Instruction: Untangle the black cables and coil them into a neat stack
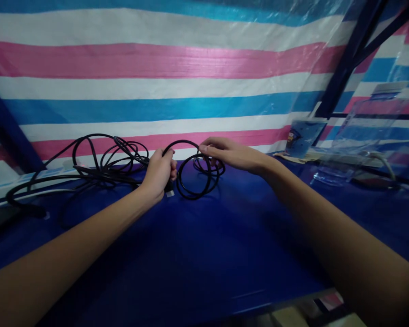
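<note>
I see the head-worn camera facing forward and down, from close above the flat dark-blue tabletop (204, 259), past the bare left hand (157, 175) and bare right hand (236, 156) at mid-view, to the pink, white and blue striped plastic sheet (163, 63) behind.

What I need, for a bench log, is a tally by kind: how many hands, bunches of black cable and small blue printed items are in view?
Hands: 2 (left hand, right hand)
Bunches of black cable: 2 (loose tangle at left, small coil between the hands)
Small blue printed item: 1, at right
Total: 5
</note>
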`<state>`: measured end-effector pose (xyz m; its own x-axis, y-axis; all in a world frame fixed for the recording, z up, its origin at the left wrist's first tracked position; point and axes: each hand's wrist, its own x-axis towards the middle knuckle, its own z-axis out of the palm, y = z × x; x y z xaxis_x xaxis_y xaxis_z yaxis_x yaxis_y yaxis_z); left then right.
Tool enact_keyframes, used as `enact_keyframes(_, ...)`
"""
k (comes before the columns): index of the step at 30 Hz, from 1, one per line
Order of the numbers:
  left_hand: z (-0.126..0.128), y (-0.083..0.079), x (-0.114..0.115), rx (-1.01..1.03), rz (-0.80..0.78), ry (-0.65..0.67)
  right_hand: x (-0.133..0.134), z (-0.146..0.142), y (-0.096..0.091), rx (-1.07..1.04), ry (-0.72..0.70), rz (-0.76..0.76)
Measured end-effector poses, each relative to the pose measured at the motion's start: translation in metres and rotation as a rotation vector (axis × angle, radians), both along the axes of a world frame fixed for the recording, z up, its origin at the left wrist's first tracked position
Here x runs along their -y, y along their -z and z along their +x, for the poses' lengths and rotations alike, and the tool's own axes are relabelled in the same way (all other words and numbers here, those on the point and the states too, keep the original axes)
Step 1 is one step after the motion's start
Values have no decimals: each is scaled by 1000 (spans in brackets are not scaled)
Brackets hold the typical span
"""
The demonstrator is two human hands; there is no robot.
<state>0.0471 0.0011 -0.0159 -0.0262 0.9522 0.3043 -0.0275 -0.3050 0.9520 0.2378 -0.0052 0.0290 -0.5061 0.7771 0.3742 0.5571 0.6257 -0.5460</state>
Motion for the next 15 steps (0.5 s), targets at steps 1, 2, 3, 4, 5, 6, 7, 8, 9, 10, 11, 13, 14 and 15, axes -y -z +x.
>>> enact_keyframes(1, 1, 0, 1, 50, -68, 13, 0, 0, 0, -29, 7, 23)
enact_keyframes(2, 1, 1, 1, 77, -106, 14, 1, -1, -1, -58, 22, 58)
enact_keyframes(3, 1, 1, 2, 84, -110, 17, 2, -3, -1, -82, 41, 99)
enact_keyframes(4, 2, 2, 2, 86, -100, 15, 3, -5, -1, -95, 61, 138)
enact_keyframes(5, 1, 2, 2, 90, -82, 12, 4, -7, -1, -97, 78, 169)
enact_keyframes(6, 1, 3, 1, 94, -61, 6, 5, -10, 0, -84, 83, 185)
enact_keyframes(7, 0, 4, -1, 89, -36, 1, 6, -12, 0, -67, 74, 186)
enact_keyframes(8, -1, 5, -2, 73, -3, -3, 7, -14, 1, -55, 58, 181)
enact_keyframes(9, -3, 5, -4, 46, 40, -7, 7, -15, 3, -51, 50, 184)
enact_keyframes(10, -4, 4, -5, 12, 96, -9, 7, -16, 4, -50, 53, 205)
enact_keyframes(11, -6, 3, -5, -26, 166, -11, 7, -17, 5, -47, 65, 246)
enact_keyframes(13, -8, -3, -3, -111, 304, 6, 8, -19, 7, -24, 73, 363)
enact_keyframes(14, -9, -7, 0, -158, 346, 27, 9, -20, 6, -7, 50, 409)
enact_keyframes(15, -9, -11, 4, -203, 364, 54, 11, -21, 6, 1, 11, 431)
